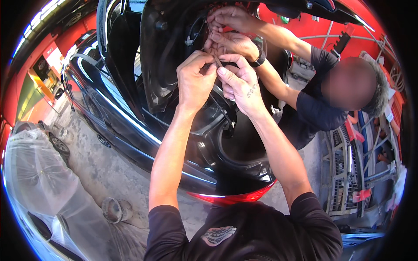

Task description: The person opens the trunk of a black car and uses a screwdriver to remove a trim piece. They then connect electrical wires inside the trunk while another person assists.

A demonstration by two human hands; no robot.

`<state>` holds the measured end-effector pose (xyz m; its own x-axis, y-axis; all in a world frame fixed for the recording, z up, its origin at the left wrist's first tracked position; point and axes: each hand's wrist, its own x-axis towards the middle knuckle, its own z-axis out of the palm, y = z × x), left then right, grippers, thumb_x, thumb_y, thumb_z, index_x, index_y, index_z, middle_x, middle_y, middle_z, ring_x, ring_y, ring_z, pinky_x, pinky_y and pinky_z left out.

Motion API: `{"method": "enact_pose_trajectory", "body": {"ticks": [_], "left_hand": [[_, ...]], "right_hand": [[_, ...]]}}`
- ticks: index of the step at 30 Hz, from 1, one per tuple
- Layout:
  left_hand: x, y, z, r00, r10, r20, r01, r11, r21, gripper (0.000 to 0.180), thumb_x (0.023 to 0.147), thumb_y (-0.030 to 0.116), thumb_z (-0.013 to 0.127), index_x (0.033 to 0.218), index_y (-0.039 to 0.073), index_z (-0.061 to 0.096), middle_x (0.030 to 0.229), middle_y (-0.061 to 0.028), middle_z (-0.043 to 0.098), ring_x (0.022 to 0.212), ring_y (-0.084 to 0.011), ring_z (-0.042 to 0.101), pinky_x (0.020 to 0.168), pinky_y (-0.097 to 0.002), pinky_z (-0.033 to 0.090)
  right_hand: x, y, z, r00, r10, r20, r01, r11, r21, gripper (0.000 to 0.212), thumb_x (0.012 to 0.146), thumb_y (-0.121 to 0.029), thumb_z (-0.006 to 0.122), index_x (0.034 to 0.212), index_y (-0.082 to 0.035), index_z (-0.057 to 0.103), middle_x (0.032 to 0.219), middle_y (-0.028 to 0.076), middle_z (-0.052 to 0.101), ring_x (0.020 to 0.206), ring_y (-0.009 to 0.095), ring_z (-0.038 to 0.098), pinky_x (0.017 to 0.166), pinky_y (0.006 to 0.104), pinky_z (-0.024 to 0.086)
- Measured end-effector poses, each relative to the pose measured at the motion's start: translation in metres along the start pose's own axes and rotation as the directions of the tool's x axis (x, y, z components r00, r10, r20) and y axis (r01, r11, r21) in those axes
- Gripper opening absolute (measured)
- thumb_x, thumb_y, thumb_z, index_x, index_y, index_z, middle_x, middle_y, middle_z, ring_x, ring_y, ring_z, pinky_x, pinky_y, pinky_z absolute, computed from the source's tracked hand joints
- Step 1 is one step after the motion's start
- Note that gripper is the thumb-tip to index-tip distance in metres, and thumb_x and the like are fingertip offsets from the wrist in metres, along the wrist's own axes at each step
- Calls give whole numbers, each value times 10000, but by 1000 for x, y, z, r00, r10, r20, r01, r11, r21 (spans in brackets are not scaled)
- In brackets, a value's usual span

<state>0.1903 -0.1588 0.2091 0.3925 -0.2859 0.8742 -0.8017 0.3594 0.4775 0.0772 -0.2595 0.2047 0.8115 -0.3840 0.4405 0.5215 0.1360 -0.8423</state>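
Note:
Both my hands are raised in front of the black panel (159,61) of the car's raised trunk lid. My left hand (193,78) is closed in a pinch, thumb against forefinger. My right hand (241,82) pinches too, its knuckles curled. Between the two sets of fingertips is a thin greyish-brown strip (218,62), too small to name its kind. Just beyond, a co-worker's two hands (233,43) work close together at the lid, one wrist wearing a dark band. What those fingers touch is hidden.
Below my arms lies the black car's (117,117) open trunk, with a red tail light (244,194) at its edge. The co-worker (313,108) leans in from the right. A plastic-covered car (48,174), a bucket (114,209) and racked parts (344,174) stand around.

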Motion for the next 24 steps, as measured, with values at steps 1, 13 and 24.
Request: {"method": "enact_pose_trajectory", "body": {"ticks": [1, 13, 24], "left_hand": [[-1, -1, 0, 999, 41, -16, -40, 999, 31, 119, 848, -71, 710, 966, -58, 700, 918, -96, 692, 793, -157, 679, 697, -277, 534], [3, -1, -1, 996, -87, 11, 88, 992, -93, 94, 921, -17, 670, 994, -69, 698, 955, -49, 679, 846, -91, 637, 755, -242, 508], [6, 2, -5, 991, -125, 55, 131, 985, -115, 121, 944, 36, 635, 951, -80, 669, 872, -106, 660, 774, -140, 631, 691, -292, 495]], "right_hand": [[0, 0, 1, 1000, 4, 2, -4, 1000, 2, 390, 1012, -132, 666, 1329, -1, 479, 793, -20, 550, 581, 18, 407, 483, 200, 316], [5, -2, -2, 996, -72, 58, 74, 996, -45, 429, 1007, -130, 680, 1358, -2, 467, 799, 1, 561, 580, 40, 433, 504, 218, 354], [11, 0, -5, 995, -58, 86, 65, 995, -79, 409, 1014, -141, 678, 1330, -5, 458, 796, 9, 567, 567, 43, 443, 483, 223, 355]]}}
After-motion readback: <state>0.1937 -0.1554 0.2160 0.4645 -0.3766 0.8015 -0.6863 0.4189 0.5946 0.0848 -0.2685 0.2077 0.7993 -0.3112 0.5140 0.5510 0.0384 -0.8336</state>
